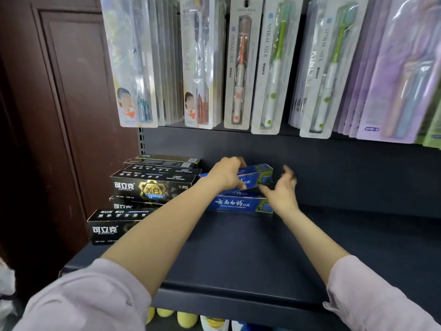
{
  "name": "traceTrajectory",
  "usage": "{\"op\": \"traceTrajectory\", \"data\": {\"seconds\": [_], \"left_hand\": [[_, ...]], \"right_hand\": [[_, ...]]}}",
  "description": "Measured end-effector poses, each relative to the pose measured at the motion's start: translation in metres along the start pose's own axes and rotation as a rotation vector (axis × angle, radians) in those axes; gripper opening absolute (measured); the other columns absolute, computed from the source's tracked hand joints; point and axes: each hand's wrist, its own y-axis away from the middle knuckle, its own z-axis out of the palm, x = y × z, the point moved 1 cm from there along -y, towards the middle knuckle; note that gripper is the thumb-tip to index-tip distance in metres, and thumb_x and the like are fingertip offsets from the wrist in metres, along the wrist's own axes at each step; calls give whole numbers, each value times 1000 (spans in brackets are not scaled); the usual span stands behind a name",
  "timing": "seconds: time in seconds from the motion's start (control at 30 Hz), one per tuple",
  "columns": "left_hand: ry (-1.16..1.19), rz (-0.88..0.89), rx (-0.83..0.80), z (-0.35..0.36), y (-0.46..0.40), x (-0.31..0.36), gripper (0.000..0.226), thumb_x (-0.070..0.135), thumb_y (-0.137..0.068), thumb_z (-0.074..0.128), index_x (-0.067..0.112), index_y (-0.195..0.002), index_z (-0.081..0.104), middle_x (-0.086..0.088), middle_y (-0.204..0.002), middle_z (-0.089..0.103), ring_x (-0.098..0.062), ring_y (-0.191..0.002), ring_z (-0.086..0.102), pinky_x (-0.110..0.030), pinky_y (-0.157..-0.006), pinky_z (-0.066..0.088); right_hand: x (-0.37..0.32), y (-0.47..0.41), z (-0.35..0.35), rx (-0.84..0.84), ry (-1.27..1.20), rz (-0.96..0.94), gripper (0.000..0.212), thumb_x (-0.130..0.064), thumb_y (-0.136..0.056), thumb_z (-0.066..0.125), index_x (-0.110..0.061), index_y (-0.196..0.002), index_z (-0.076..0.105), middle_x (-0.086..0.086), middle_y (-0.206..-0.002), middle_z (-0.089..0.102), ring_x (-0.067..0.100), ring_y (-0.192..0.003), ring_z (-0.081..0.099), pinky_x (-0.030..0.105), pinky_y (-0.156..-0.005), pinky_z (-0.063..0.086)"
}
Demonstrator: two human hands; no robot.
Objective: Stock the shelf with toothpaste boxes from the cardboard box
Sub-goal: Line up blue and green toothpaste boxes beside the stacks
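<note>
On the dark shelf [250, 254], hands: left [226, 174] grips blue toothpaste box [259, 176], right [282, 189] open

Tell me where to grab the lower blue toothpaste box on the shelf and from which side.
Take the lower blue toothpaste box across its long narrow body near the right end, hand coming from the front and above. It lies flat, long face forward, with another blue box on top and the black boxes crowding its left.
</note>
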Motion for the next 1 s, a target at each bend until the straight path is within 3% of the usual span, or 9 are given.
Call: {"op": "traceTrajectory", "data": {"seconds": [0.07,0.2,0.37,0.5,0.7,0.77,0.87,1.0], "left_hand": [[3,34,-8,3,-1,2,68,23,-70,82,14,-130,52,-8,-131,57,-26,-120,53,-33,-98,43],[24,95,-45,2,-4,8,68,22,-69,83,12,-129,53,-7,-129,60,-24,-117,55,-31,-96,43],[7,107,-83,2,-7,11,66,25,-71,82,13,-129,54,-7,-128,59,-24,-118,53,-35,-99,44],[-21,79,-93,7,-6,8,67,28,-71,81,12,-130,53,-7,-128,58,-24,-121,49,-36,-101,42],[117,38,-73,11,-6,2,57,19,-73,80,10,-124,57,-8,-123,61,-21,-112,57,-27,-93,45],[170,36,-84,12,-9,3,54,12,-77,75,9,-128,55,-8,-128,60,-20,-116,55,-24,-95,43],[183,40,-63,12,-15,3,56,9,-79,73,9,-132,53,-9,-132,57,-22,-123,51,-26,-100,39],[55,28,-70,12,-29,-2,55,7,-83,69,13,-135,52,-8,-139,51,-24,-130,46,-27,-110,33]], "right_hand": [[1,-2,-4,-64,195,-132,77,-14,-86,66,-18,-148,20,13,-149,21,30,-137,26,37,-111,27],[4,-12,-13,-114,262,-204,61,-16,-86,66,-23,-141,39,11,-137,37,31,-128,39,36,-103,36],[3,-23,-18,-198,101,-106,48,-19,-85,68,-21,-129,49,10,-129,44,25,-115,50,33,-93,46],[6,-25,-13,-243,-46,-68,36,-19,-83,71,-19,-115,56,10,-121,57,24,-106,59,39,-87,53],[12,-23,-16,-155,-144,-79,31,-19,-83,70,-25,-112,64,13,-120,59,25,-107,61,42,-91,53],[12,-21,-17,-84,-135,-64,37,-17,-87,66,-23,-124,60,11,-122,60,26,-112,59,41,-96,50],[14,-21,-15,-7,-30,2,49,-13,-96,52,-24,-142,41,11,-131,56,27,-124,50,36,-104,41],[19,-20,-5,-83,52,37,57,-13,-98,46,-20,-150,22,10,-138,51,28,-129,45,36,-105,40]]}}
